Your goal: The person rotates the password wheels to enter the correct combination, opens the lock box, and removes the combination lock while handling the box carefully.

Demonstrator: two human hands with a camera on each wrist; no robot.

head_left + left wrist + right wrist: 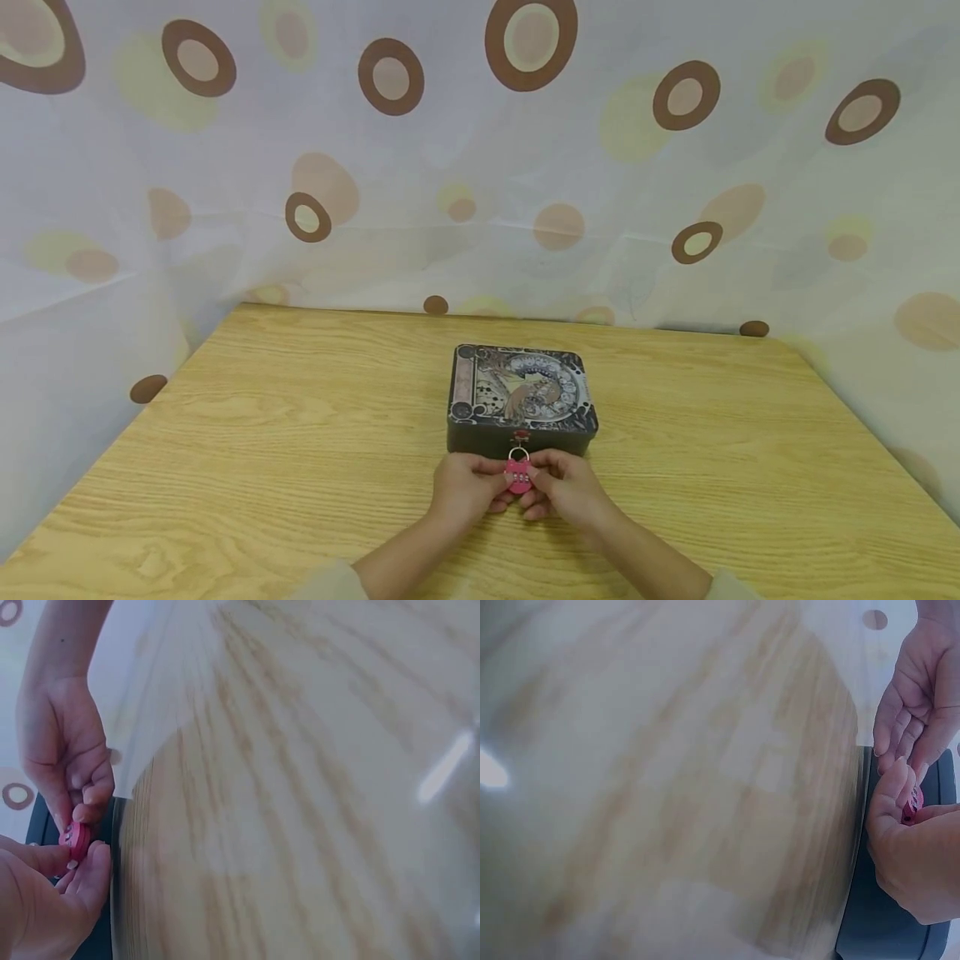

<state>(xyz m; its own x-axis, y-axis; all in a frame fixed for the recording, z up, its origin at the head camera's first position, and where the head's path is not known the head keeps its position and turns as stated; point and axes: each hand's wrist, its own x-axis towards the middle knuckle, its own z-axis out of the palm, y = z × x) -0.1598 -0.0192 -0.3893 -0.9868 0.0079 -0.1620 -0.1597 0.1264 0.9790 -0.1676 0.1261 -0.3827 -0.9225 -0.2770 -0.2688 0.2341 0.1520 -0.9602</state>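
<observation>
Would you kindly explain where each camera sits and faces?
Head: on the head, facing forward and down at box, lock and table; left hand, right hand, forearms show.
Left wrist: on that wrist, facing the table, lock near left edge; both hands show.
Right wrist: on that wrist, facing the table, lock near right edge; both hands show.
Wrist views share box and lock.

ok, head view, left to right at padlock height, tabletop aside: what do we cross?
Left hand → pink combination padlock → right hand.
</observation>
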